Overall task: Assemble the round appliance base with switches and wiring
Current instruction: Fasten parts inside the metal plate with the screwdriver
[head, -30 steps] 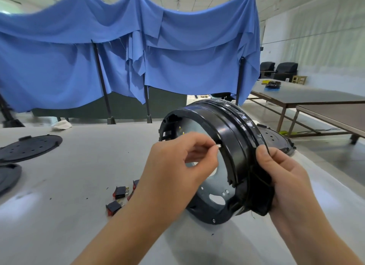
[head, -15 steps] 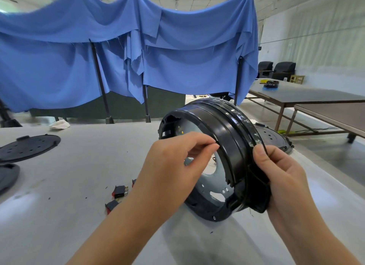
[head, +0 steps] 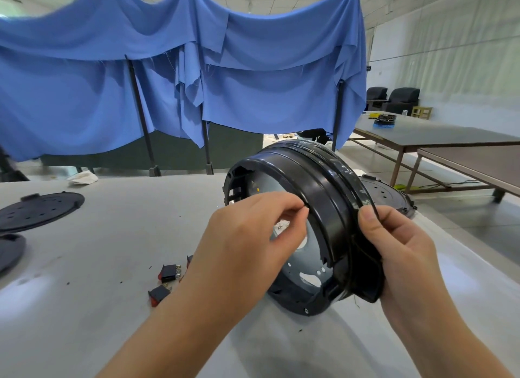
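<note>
A blue cloth [head: 180,76] is draped over dark poles [head: 142,115] across the upper frame. Two dark tables [head: 439,137] are seen at right, with black armchairs [head: 394,97] behind them; a crumpled white rag [head: 83,177] lies at left

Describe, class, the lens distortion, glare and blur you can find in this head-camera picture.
Head view: wide-angle bending bows the blue cloth and table edge; soft glare patches on the table at lower left; glossy highlights on the black round base; both hands, left hand and right hand, reasonably sharp; far chairs soft.
</note>
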